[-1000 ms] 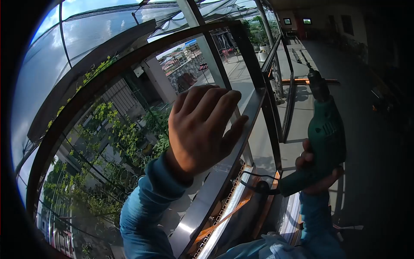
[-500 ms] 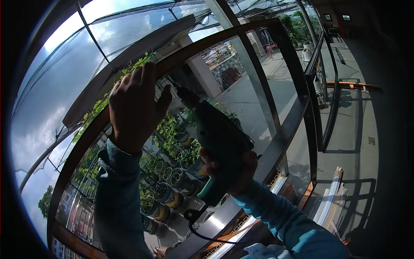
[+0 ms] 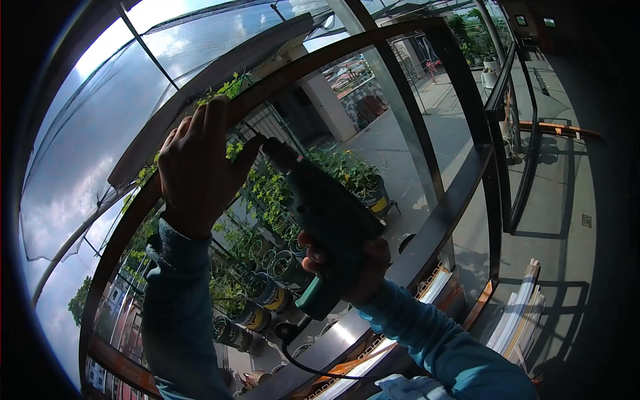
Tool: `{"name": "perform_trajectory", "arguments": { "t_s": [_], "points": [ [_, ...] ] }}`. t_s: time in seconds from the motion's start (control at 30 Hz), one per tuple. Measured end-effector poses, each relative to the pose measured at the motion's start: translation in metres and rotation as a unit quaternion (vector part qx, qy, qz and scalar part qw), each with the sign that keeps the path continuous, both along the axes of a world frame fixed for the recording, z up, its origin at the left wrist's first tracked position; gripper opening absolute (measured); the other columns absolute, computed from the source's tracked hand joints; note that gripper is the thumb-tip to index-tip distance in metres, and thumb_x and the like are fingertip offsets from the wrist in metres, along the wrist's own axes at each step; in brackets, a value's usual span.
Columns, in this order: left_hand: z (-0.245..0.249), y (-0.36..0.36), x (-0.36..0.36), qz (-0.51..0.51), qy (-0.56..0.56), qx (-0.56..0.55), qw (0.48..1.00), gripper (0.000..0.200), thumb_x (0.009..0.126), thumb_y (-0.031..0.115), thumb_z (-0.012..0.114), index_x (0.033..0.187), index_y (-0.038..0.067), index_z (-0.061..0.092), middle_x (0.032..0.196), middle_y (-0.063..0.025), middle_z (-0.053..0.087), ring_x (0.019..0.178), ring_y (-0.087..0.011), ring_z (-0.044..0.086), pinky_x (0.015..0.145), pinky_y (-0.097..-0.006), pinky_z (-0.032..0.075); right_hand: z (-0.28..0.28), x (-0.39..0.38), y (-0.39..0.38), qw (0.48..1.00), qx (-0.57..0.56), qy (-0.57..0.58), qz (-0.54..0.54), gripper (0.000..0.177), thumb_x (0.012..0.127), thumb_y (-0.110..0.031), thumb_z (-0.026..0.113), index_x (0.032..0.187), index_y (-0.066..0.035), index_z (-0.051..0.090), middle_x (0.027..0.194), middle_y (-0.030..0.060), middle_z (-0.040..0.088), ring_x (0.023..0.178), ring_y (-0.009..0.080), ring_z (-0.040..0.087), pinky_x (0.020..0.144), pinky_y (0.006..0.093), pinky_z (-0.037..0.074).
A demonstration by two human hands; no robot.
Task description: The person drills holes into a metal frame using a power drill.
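Observation:
My left hand point(image 3: 195, 168) grips the upper bar of a dark metal frame point(image 3: 293, 72), fingers over the bar and thumb out on the near side. In my right hand point(image 3: 357, 267) is a dark green corded power drill point(image 3: 333, 213), tilted up and to the left. Its chuck point(image 3: 280, 153) overlaps my left thumb in this view, just below the bar. The bit is small and mostly lost in shadow. A black cord point(image 3: 300, 362) runs down from the drill's handle.
A wide metal rail point(image 3: 427, 247) crosses below the drill. Beyond the frame stand several potted plants point(image 3: 288, 267). On the floor at right lie long pale strips point(image 3: 517, 310), and another dark frame point(image 3: 527, 167) stands farther back.
The drill's tip has shifted slightly left, nearer my left thumb. My left hand keeps its place on the bar, and the whole view has swung a little.

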State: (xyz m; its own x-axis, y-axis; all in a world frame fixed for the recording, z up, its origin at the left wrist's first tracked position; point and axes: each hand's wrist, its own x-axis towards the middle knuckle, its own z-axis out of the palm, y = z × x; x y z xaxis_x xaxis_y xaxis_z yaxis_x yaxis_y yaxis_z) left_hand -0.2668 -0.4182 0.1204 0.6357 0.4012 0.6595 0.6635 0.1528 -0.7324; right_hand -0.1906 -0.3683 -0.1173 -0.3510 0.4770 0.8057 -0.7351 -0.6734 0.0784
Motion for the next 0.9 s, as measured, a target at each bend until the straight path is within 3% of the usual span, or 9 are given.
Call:
{"name": "perform_trajectory", "arguments": {
  "t_s": [0.23, 0.9],
  "points": [
    [0.0, -0.001, 0.0, -0.007, -0.006, 0.0, 1.0, 0.052, 0.072, 0.028, 0.077, 0.113, 0.006, 0.054, 0.101, -0.0126, 0.064, 0.09, -0.0298, 0.064, 0.074, -0.0385, 0.052, 0.003, 0.005, -0.004, 1.0, 0.008, 0.007, -0.003, 0.083, 0.076, -0.04, 0.059, 0.14, 0.002, 0.027, 0.123, 0.028, 0.045, 0.09, 0.0244, 0.052, 0.085, 0.04, 0.04],
    [-0.002, -0.003, 0.003, -0.021, -0.012, 0.005, 1.0, 0.05, 0.071, 0.028, 0.077, 0.112, 0.009, 0.054, 0.096, -0.0125, 0.065, 0.086, -0.0308, 0.065, 0.072, -0.0388, 0.052, 0.0, -0.011, -0.014, 0.999, -0.033, 0.006, 0.027, 0.083, 0.076, -0.043, 0.058, 0.14, 0.001, 0.028, 0.123, 0.0273, 0.047, 0.086, 0.0212, 0.053, 0.08, 0.0374, 0.041]
  ]
}}
